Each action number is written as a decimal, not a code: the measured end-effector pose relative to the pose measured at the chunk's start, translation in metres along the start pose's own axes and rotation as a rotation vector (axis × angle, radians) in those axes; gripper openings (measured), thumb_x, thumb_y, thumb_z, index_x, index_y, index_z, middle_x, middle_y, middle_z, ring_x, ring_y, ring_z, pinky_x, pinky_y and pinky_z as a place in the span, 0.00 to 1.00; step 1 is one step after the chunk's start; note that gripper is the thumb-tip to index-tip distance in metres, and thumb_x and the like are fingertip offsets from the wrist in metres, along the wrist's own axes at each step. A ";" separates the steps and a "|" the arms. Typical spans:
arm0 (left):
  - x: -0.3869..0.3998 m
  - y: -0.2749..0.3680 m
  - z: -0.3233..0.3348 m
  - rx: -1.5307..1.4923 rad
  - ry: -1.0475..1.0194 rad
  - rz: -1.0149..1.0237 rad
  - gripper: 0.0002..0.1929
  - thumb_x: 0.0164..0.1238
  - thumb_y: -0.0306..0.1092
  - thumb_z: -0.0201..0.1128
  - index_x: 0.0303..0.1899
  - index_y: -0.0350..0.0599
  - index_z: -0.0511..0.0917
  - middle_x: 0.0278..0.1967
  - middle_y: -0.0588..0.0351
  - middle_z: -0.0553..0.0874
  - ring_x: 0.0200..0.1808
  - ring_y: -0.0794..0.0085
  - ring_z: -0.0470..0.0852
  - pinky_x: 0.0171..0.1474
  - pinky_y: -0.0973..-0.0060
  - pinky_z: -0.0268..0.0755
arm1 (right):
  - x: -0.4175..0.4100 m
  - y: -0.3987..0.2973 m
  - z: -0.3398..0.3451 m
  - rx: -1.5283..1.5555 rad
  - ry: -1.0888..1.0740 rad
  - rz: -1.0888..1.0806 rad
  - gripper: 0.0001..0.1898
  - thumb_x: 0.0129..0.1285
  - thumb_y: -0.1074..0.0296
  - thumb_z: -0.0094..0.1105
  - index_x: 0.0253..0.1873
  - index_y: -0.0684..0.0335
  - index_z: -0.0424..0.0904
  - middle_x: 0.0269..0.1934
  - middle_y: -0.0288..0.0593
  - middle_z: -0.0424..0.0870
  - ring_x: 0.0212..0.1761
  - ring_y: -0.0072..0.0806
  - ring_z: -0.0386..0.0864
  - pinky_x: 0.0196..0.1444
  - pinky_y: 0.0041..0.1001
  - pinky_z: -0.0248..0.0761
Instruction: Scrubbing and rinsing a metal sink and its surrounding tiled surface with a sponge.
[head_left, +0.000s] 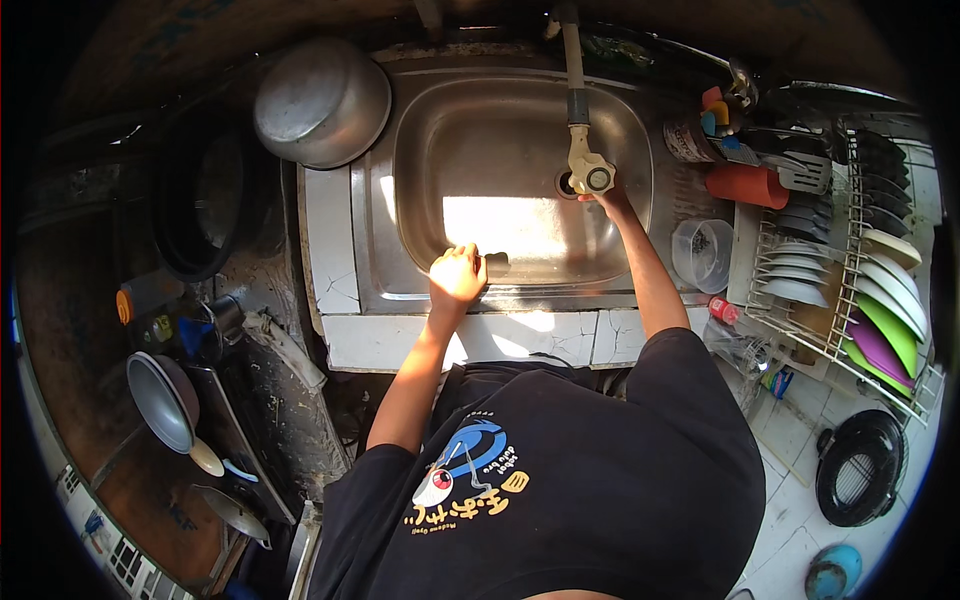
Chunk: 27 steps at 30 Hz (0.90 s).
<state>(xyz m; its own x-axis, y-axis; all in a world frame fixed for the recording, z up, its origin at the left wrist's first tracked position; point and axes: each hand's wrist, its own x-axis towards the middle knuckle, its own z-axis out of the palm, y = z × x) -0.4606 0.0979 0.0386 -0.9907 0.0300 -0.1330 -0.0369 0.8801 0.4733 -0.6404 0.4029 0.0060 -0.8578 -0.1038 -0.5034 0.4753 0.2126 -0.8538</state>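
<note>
My left hand (457, 276) rests at the near left rim of a stainless steel sink (495, 150), its fingers curled; whether something is inside them cannot be told. A plastic tap (581, 154) on a pipe hangs over the sink near the drain. My right hand (604, 201) is at the tap's outlet, just below its round knob, and the tap partly hides the fingers. Bright sunlight falls on the sink's floor and on my left hand.
An upturned metal pot (322, 105) sits at the sink's back left corner. To the right are a clear plastic tub (702, 256), a red cup (746, 186) and a wire dish rack (840, 300) with plates. At left, a grey pan (159, 401) lies near the stove.
</note>
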 end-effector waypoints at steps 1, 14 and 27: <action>0.001 0.002 0.000 -0.005 -0.001 -0.001 0.08 0.67 0.39 0.63 0.34 0.45 0.80 0.31 0.51 0.86 0.36 0.59 0.86 0.43 0.64 0.78 | 0.003 0.004 -0.005 -0.061 -0.043 0.007 0.17 0.69 0.70 0.64 0.59 0.66 0.75 0.47 0.42 0.84 0.42 0.27 0.86 0.36 0.29 0.86; -0.001 -0.004 -0.001 0.012 0.051 -0.046 0.09 0.66 0.39 0.64 0.33 0.45 0.79 0.31 0.52 0.86 0.37 0.60 0.86 0.43 0.65 0.79 | 0.013 0.005 0.024 0.285 -0.001 0.146 0.16 0.67 0.55 0.70 0.52 0.54 0.79 0.41 0.35 0.84 0.39 0.30 0.86 0.37 0.37 0.85; -0.002 -0.004 0.001 -0.016 0.090 -0.065 0.08 0.64 0.38 0.65 0.32 0.45 0.79 0.29 0.53 0.85 0.37 0.61 0.86 0.43 0.66 0.79 | 0.084 0.097 0.004 0.150 0.250 -0.156 0.16 0.72 0.51 0.67 0.45 0.56 0.72 0.26 0.33 0.73 0.23 0.25 0.75 0.30 0.31 0.78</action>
<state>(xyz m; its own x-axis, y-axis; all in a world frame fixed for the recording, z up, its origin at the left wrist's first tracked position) -0.4583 0.0948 0.0359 -0.9938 -0.0708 -0.0853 -0.1033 0.8712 0.4800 -0.6658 0.4111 -0.1198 -0.9352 0.1220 -0.3324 0.3418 0.0658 -0.9375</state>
